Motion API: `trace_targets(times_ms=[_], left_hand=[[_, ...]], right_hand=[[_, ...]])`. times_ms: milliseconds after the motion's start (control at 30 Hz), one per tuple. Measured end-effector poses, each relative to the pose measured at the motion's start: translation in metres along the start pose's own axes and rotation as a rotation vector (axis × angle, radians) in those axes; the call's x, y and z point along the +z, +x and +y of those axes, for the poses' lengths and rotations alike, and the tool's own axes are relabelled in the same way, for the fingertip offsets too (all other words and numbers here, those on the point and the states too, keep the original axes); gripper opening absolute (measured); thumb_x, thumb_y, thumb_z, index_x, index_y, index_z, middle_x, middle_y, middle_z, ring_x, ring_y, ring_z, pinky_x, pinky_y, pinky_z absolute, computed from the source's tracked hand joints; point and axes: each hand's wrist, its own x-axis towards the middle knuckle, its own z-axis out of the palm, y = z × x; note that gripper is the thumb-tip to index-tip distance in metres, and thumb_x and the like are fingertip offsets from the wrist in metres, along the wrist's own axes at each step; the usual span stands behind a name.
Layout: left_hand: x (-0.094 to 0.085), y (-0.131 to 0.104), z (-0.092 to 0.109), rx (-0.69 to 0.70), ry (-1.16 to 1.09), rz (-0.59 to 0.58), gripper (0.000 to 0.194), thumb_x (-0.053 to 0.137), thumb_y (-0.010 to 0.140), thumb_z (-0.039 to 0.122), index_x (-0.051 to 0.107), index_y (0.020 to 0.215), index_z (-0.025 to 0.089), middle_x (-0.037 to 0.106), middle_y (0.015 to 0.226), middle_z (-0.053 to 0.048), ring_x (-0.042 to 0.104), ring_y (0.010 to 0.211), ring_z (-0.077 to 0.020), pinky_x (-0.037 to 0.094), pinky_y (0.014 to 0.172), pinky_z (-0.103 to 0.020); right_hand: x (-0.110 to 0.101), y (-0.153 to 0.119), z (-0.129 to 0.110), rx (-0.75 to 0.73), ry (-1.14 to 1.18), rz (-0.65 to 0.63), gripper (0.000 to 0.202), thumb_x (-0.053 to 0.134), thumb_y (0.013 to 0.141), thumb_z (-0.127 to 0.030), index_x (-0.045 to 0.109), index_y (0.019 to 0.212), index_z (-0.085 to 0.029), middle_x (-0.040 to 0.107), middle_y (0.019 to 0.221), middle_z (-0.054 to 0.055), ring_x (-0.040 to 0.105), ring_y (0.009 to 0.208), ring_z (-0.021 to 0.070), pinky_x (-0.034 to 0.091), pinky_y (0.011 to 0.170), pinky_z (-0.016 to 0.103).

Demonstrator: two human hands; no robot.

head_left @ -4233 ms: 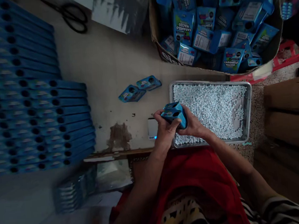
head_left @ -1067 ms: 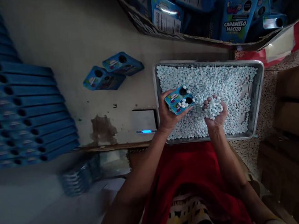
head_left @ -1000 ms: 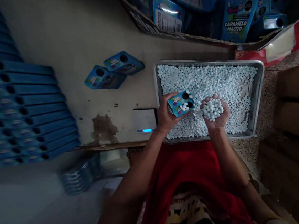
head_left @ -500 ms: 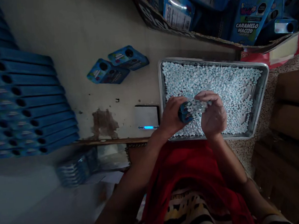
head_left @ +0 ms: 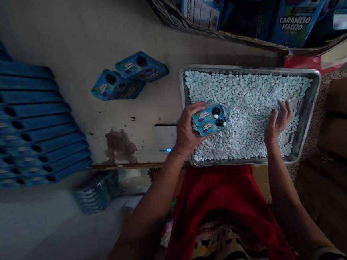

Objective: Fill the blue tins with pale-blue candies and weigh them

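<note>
My left hand point(head_left: 188, 129) is wrapped round two blue candy boxes point(head_left: 205, 116), held side by side over the left part of a metal tray point(head_left: 309, 111). Each box top has a dark round hole, and a white candy lies at each hole. Pale blue and white candies point(head_left: 233, 93) are spread across the tray. Over the tray's right side, my right hand point(head_left: 277, 122) has its fingers apart, close to the candies, with nothing seen in it. A small scale point(head_left: 165, 136) with a lit display sits left of the tray, partly behind my left hand.
Two blue boxes point(head_left: 128, 75) stand on the table left of the tray. Long rows of blue boxes point(head_left: 25, 125) fill the far left. A cardboard carton point(head_left: 229, 36) of more boxes borders the tray's far side. Brown cartons point(head_left: 340, 113) stand at the right.
My right hand has left the boxes and moved right, its fingers opening over the candies. The boxes in my left hand have shifted slightly left, their tops now showing with candies on them.
</note>
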Motion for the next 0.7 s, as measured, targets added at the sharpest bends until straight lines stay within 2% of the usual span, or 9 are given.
trace_targets(times_ms=[100,200,300,433,533,600,700], left_hand=[[-0.002,0.014,-0.012,-0.079,-0.059,-0.002,0.089,0.108,0.072,0.064,0.064,0.143,0.034,0.074,0.155,-0.011,0.074,0.145,-0.0389,0.066,0.120,-0.057],[0.010,0.022,-0.024,-0.237,-0.216,-0.108,0.098,0.110,0.061,0.072,0.062,0.137,0.033,0.072,0.158,-0.013,0.072,0.149,-0.0397,0.065,0.123,-0.058],[0.028,0.024,-0.029,-0.307,-0.313,-0.155,0.101,0.110,0.056,0.074,0.063,0.134,0.031,0.073,0.155,-0.014,0.071,0.150,-0.0395,0.063,0.124,-0.059],[0.051,0.025,-0.030,-0.207,-0.295,-0.164,0.098,0.109,0.062,0.070,0.063,0.139,0.031,0.079,0.143,-0.011,0.081,0.130,-0.0356,0.070,0.110,-0.052],[0.062,0.027,-0.026,-0.164,-0.290,-0.201,0.102,0.108,0.063,0.074,0.062,0.141,0.028,0.081,0.133,-0.011,0.083,0.117,-0.0331,0.071,0.100,-0.046],[0.061,0.025,-0.021,-0.149,-0.291,-0.210,0.102,0.106,0.066,0.076,0.061,0.142,0.026,0.080,0.136,-0.012,0.082,0.121,-0.0338,0.069,0.103,-0.047],[0.045,0.015,-0.011,-0.056,-0.164,-0.169,0.098,0.106,0.069,0.073,0.062,0.143,0.026,0.072,0.153,-0.017,0.073,0.142,-0.0378,0.062,0.119,-0.053]], right_hand=[[0.026,0.015,0.007,-0.071,-0.136,-0.062,0.072,0.048,0.108,-0.069,0.070,0.154,-0.018,0.060,0.168,0.022,0.050,0.164,0.0388,0.031,0.137,0.071],[0.044,0.011,-0.017,-0.046,-0.081,-0.178,0.069,0.063,0.104,-0.067,0.069,0.157,-0.023,0.054,0.175,0.020,0.043,0.169,0.0404,0.027,0.138,0.074],[0.052,-0.004,-0.050,0.021,0.121,-0.220,0.054,0.072,0.101,-0.058,0.076,0.146,-0.027,0.054,0.173,0.016,0.043,0.169,0.0380,0.026,0.140,0.071],[0.054,-0.021,-0.076,0.155,0.403,-0.162,0.034,0.077,0.097,-0.049,0.082,0.122,-0.028,0.070,0.144,0.012,0.060,0.150,0.0314,0.037,0.139,0.058],[0.057,-0.025,-0.080,0.327,0.483,-0.084,0.025,0.075,0.097,-0.049,0.081,0.106,-0.026,0.076,0.118,0.008,0.070,0.129,0.0277,0.051,0.126,0.050],[0.061,-0.026,-0.080,0.528,0.625,-0.065,0.020,0.076,0.092,-0.045,0.078,0.095,-0.025,0.076,0.106,0.004,0.072,0.117,0.0250,0.058,0.115,0.045],[0.062,-0.029,-0.083,0.935,1.043,-0.217,0.015,0.078,0.083,-0.040,0.072,0.087,-0.027,0.073,0.093,0.000,0.070,0.095,0.0200,0.063,0.092,0.036]])
